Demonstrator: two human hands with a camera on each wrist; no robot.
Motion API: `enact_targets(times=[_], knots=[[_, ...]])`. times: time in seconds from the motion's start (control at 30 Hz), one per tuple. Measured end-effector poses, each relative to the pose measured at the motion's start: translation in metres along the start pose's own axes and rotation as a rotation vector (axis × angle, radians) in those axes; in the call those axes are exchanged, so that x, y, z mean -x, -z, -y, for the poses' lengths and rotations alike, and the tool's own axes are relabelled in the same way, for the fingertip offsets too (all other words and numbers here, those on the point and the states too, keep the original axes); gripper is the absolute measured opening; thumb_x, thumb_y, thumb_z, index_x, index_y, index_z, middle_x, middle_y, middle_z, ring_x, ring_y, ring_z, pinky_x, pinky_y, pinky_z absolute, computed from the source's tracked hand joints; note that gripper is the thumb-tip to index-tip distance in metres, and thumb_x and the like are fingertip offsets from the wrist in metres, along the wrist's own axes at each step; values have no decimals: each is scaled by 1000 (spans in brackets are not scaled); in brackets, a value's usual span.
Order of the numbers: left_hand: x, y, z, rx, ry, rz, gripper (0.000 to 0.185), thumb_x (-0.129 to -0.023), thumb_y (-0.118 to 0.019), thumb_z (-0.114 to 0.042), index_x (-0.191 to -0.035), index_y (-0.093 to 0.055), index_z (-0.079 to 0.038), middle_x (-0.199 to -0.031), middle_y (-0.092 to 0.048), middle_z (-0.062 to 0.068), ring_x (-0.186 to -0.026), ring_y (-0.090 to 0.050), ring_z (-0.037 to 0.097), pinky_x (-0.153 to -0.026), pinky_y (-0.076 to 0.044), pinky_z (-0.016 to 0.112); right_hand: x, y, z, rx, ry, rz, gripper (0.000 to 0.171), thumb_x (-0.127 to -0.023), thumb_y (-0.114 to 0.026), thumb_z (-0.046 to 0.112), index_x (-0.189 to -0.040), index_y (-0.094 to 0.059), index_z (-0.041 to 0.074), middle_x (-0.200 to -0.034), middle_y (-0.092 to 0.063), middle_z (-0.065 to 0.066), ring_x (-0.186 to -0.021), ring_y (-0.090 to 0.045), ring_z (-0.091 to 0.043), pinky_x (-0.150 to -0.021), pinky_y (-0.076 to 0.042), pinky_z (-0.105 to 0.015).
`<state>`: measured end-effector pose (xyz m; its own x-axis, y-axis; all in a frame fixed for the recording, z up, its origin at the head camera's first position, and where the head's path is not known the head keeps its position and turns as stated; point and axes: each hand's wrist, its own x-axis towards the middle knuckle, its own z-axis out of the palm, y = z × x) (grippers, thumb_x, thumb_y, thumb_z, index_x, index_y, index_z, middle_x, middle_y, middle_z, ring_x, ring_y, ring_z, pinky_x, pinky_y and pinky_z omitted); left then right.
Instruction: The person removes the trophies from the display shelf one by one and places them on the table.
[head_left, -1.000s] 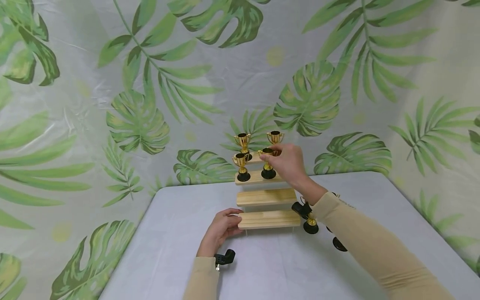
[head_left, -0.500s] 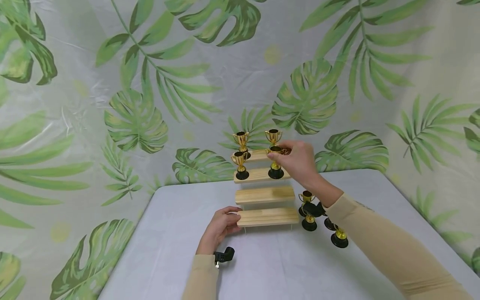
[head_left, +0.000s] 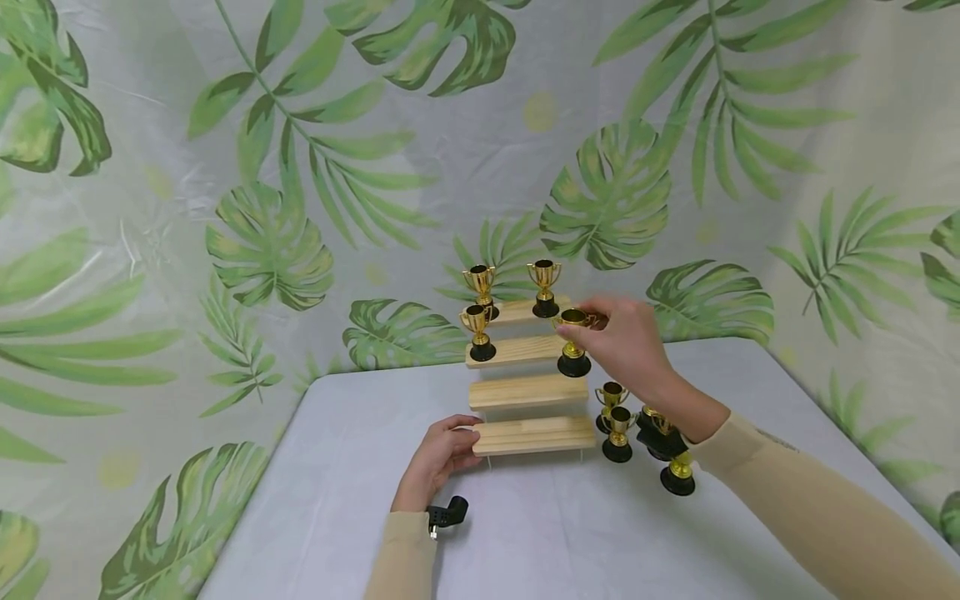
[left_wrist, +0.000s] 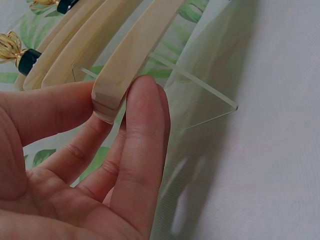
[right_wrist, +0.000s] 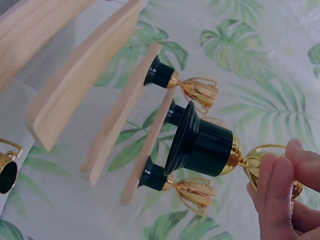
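Note:
A four-step wooden stand [head_left: 528,392] stands at the back of the table. Its top step carries two gold trophies [head_left: 543,285] with black bases. The second step carries one trophy [head_left: 477,330]. My right hand [head_left: 603,332] pinches the cup of another trophy [head_left: 573,343] just off the right end of the second step, its base in the air. The right wrist view shows the fingers [right_wrist: 277,185] on the gold cup and the black base [right_wrist: 202,145] pointing at the steps. My left hand [head_left: 450,450] grips the left end of the bottom step [left_wrist: 125,60].
Several loose trophies [head_left: 618,429] stand on the pale grey table [head_left: 525,533] right of the stand, under my right wrist. A leaf-print backdrop [head_left: 300,208] closes in the back and sides. The stand has clear plastic side panels [left_wrist: 200,95].
My right hand has carried its trophy rightward along the second step, past the step's right end and slightly lower. More loose trophies now show beside the stand. The left hand has stayed put.

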<state>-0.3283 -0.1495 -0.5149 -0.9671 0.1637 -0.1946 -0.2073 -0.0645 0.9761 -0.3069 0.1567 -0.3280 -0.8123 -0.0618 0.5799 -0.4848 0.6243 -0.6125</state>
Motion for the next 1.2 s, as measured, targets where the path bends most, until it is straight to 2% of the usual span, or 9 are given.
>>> enact_targets(times=[0.23,0.8,1.0,1.2], knots=[[-1,1,1,16,0,6,39,-91,-67,-4,-128,-61,4,-101,-68,14,-80,-69,20,-66,-58,32,19,13,-2,8,-10,24,44,-86,-80,42,-114,-73,9,-80,-71,1,-68,-65,-14,-53,-53,-36],[0,-1,2,23,21,4,40,-91,-67,-5,-130,-59,3,-106,-65,16,-83,-68,21,-67,-58,32,60,21,-18,32,10,-8,36,-82,-86,33,-107,-76,9,-72,-68,5,-60,-61,-11,-47,-48,-29],[1,-1,3,30,11,12,41,-91,-67,-5,-130,-59,4,-106,-65,16,-83,-68,20,-67,-58,32,76,23,-25,37,35,-31,31,-78,-89,24,-102,-77,8,-77,-70,3,-61,-61,-9,-48,-49,-27],[0,0,2,34,7,10,41,-91,-67,-6,-130,-59,4,-104,-65,15,-81,-68,20,-67,-58,32,90,20,-38,57,18,-27,33,-77,-90,24,-102,-77,9,-79,-70,3,-62,-61,-9,-49,-50,-26]])
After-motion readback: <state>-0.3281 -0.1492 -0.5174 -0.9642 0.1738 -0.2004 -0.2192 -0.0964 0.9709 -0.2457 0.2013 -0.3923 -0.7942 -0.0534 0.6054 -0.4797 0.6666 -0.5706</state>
